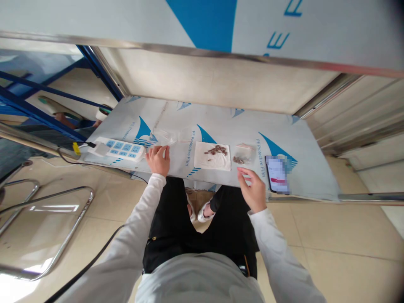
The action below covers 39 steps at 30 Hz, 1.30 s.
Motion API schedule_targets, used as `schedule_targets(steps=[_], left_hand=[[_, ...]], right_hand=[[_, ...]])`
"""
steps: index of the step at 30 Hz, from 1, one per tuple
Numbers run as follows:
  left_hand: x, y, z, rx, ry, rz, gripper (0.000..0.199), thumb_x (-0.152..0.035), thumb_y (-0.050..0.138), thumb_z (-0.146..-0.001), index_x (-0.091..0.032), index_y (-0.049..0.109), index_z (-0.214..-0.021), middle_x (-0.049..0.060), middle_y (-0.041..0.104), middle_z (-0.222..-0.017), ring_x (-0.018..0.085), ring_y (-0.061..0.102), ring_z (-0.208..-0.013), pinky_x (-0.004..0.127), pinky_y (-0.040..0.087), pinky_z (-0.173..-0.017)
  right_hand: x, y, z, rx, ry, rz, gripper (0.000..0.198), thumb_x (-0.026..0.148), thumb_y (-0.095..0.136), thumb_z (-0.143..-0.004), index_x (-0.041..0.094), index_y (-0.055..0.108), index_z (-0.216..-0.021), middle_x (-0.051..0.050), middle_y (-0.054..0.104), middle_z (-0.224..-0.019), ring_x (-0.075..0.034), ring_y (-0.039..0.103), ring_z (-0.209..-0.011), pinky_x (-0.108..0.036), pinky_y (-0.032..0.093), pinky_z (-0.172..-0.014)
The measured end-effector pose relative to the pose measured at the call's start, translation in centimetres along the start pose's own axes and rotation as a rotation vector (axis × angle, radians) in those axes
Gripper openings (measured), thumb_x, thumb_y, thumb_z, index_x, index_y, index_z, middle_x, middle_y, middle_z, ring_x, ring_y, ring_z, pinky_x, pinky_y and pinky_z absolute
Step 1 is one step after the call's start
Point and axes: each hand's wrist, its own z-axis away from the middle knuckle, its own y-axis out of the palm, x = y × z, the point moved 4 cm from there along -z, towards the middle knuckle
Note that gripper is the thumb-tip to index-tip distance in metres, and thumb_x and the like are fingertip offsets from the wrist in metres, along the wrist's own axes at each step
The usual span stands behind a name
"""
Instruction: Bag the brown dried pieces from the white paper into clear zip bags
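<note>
Clear bag (248, 154), brown pieces inside, just beyond the right hand (253, 187), fingers loosely parted; left hand (158, 160) farther off, fingers curled, grip uncertain. White cloth (218, 165) between, longer side to side, bearing loose brown pieces (218, 150). Power strip (126, 151) far left, phone (273, 174) right; bag approach unobstructed.

brown pieces (220, 149) indistinct, phone screen (277, 174) blurred

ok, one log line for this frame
left hand: beside power strip | right hand: near clear bag | white sheet: brown pieces on top | phone: right of right hand
</note>
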Motion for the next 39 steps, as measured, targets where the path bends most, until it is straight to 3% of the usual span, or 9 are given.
schedule_targets(steps=[7,10,13,16,21,24,33,35,39], left_hand=[[-5.2,-3.8,9.5,-0.077,0.300,0.371,0.020,-0.033,0.059,-0.087,-0.032,0.072,-0.101,0.006,0.069,-0.090,0.021,0.059,-0.085,0.036,0.036,-0.083],[-6.3,-4.6,11.9,-0.028,0.374,0.457,0.020,-0.030,0.065,-0.082,-0.034,0.073,-0.099,0.005,0.070,-0.086,0.020,0.060,-0.082,0.036,0.037,-0.082],[-6.2,-5.7,12.1,-0.015,0.225,0.575,0.022,-0.036,0.066,-0.080,-0.029,0.072,-0.100,0.007,0.069,-0.093,0.021,0.060,-0.090,0.035,0.041,-0.085],[-5.5,-6.4,10.8,0.083,-0.117,0.869,0.034,-0.046,0.054,-0.086,-0.022,0.068,-0.107,0.009,0.067,-0.106,0.020,0.061,-0.095,0.032,0.046,-0.084],[-6.8,-5.9,9.7,0.721,-0.296,1.290,0.036,-0.046,0.066,-0.078,-0.015,0.072,-0.095,0.005,0.070,-0.082,0.012,0.060,-0.069,0.023,0.047,-0.068],[-7.0,-5.9,10.1,0.895,-0.349,1.400,0.031,-0.041,0.070,-0.076,-0.014,0.072,-0.092,0.002,0.067,-0.072,0.009,0.057,-0.059,0.022,0.047,-0.060],[-7.0,-5.7,11.3,0.922,-0.415,1.342,0.032,-0.039,0.077,-0.068,-0.012,0.071,-0.083,0.004,0.069,-0.066,0.012,0.062,-0.057,0.021,0.051,-0.056],[-7.0,-5.6,11.5,0.881,-0.439,1.308,0.030,-0.037,0.079,-0.064,-0.011,0.071,-0.078,0.004,0.069,-0.063,0.012,0.062,-0.055,0.020,0.050,-0.054],[-6.7,-5.3,11.9,0.732,-0.475,1.248,0.027,-0.034,0.078,-0.064,-0.011,0.069,-0.076,0.002,0.068,-0.060,0.011,0.062,-0.053,0.019,0.050,-0.053]], right_hand=[[6.7,7.0,0.8,0.446,0.272,-0.492,0.052,0.065,0.048,-0.082,0.018,0.071,-0.088,-0.007,0.073,-0.085,-0.023,0.068,-0.083,-0.032,0.053,-0.070],[8.6,8.1,0.4,0.480,0.297,-0.592,0.043,0.058,0.064,-0.074,0.017,0.072,-0.082,-0.005,0.073,-0.077,-0.021,0.068,-0.080,-0.029,0.053,-0.071],[8.7,7.4,0.8,0.429,0.336,-0.687,0.037,0.051,0.070,-0.071,0.017,0.072,-0.085,-0.006,0.074,-0.080,-0.020,0.068,-0.077,-0.030,0.053,-0.072],[7.9,6.3,1.6,0.467,0.382,-0.716,0.036,0.049,0.071,-0.072,0.016,0.072,-0.088,-0.008,0.074,-0.087,-0.018,0.068,-0.071,-0.029,0.053,-0.065],[6.6,5.6,2.0,0.534,0.438,-0.751,0.036,0.045,0.073,-0.070,0.016,0.072,-0.092,-0.007,0.074,-0.085,-0.014,0.066,-0.065,-0.024,0.052,-0.057],[6.2,5.8,2.1,0.546,0.445,-0.744,0.036,0.044,0.074,-0.070,0.016,0.073,-0.091,-0.006,0.074,-0.083,-0.014,0.066,-0.064,-0.023,0.050,-0.056],[5.7,6.0,2.2,0.575,0.346,-0.570,0.034,0.048,0.066,-0.077,0.019,0.073,-0.093,-0.006,0.074,-0.084,-0.019,0.068,-0.072,-0.030,0.052,-0.063],[5.9,5.6,2.1,0.482,0.231,-0.444,0.036,0.047,0.067,-0.077,0.018,0.070,-0.098,-0.008,0.072,-0.091,-0.022,0.067,-0.082,-0.035,0.053,-0.074],[7.6,3.4,3.2,0.013,-0.067,-0.082,0.044,0.040,0.071,-0.075,0.020,0.062,-0.113,-0.011,0.065,-0.107,-0.024,0.060,-0.098,-0.040,0.048,-0.088]])
